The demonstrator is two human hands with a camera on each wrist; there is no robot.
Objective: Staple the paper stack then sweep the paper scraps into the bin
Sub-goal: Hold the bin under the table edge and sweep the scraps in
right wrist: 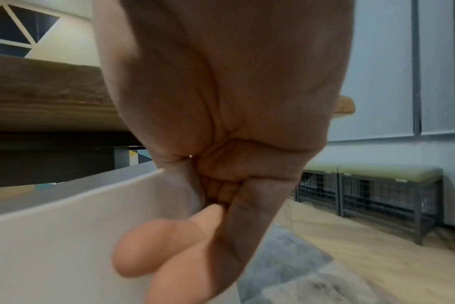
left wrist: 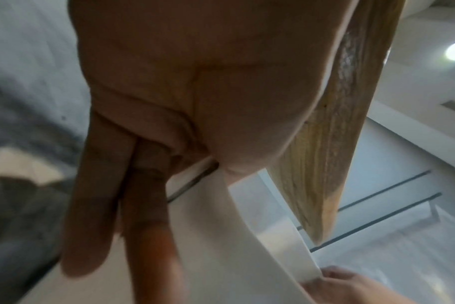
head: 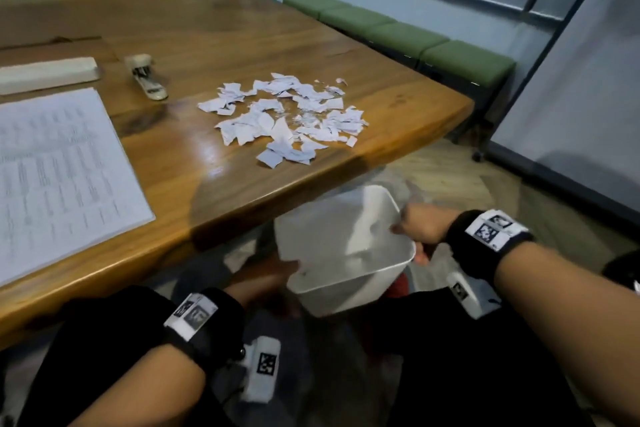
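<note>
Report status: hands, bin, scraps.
Both hands on the bin: left hand under its near side, right hand gripping the rim. Bin below table edge. Scraps unswept. Nothing blocking.

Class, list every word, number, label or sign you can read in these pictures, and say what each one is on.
None can be read.
Paper stack: rows of print, too blurred.
Paper scraps: print too small.
Stapler: dark marking, illegible.
Wristband tags: black-and-white square patterns, not words.

glossy wood table (head: 242,45), seemingly plastic bin (head: 346,236)
</note>
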